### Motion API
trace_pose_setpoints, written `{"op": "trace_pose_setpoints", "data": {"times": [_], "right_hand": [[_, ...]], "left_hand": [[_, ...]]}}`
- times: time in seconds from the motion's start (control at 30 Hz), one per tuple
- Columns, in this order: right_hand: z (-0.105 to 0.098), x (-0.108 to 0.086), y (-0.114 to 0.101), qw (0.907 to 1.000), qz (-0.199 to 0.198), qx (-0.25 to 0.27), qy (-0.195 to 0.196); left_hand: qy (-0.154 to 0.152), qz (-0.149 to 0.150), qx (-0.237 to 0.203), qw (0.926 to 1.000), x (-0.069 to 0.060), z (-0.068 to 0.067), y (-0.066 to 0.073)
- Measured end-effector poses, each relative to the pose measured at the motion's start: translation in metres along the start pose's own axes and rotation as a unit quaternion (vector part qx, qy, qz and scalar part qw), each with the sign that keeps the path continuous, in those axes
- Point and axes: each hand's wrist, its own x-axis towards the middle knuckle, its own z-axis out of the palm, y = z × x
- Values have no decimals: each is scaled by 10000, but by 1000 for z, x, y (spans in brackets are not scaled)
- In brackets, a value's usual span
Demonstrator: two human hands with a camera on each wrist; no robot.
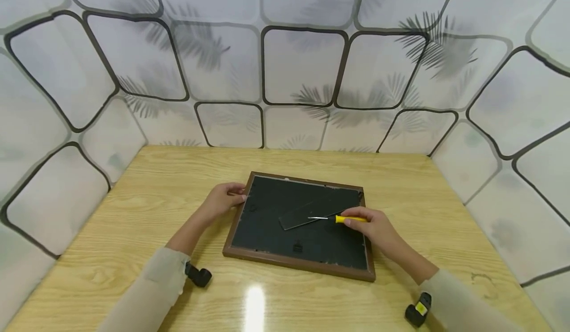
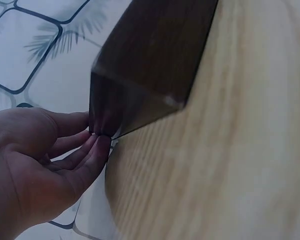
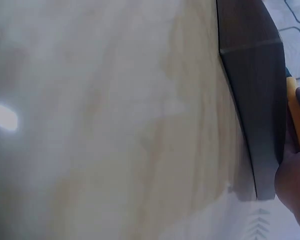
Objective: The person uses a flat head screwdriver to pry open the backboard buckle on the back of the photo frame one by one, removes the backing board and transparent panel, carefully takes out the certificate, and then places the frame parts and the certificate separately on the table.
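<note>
A picture frame [image 1: 299, 264] with a brown wooden rim lies back side up on the table, its black backing board [image 1: 262, 223] showing. At the frame's left edge, my left hand [image 1: 221, 201] grips the rim between thumb and fingers; the left wrist view shows these fingertips against the wooden side [image 2: 135, 95]. My right hand [image 1: 371, 225] holds a screwdriver [image 1: 352, 219] by its yellow handle over the right part of the backing. Its thin metal shaft points left, over a dark flat strip [image 1: 294, 219] on the board. Whether the tip touches is unclear.
The frame lies on a light wood-grain table [image 1: 178, 164]. Patterned walls [image 1: 303, 65] of pale panels with dark outlines and leaf prints enclose its back and sides. Light reflects off the table's front [image 1: 255, 302]. Each sleeve carries a small black camera [image 1: 198, 275].
</note>
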Motion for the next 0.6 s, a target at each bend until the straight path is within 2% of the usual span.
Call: {"op": "trace_pose_setpoints", "data": {"times": [0.3,0.6], "right_hand": [[-12,25,5,9999,-18,47,110],[-24,46,9,9999,-104,-127,38]], "left_hand": [[385,-172,-34,9991,-21,11,0],[528,-367,-393,9972,-38,23,1]]}}
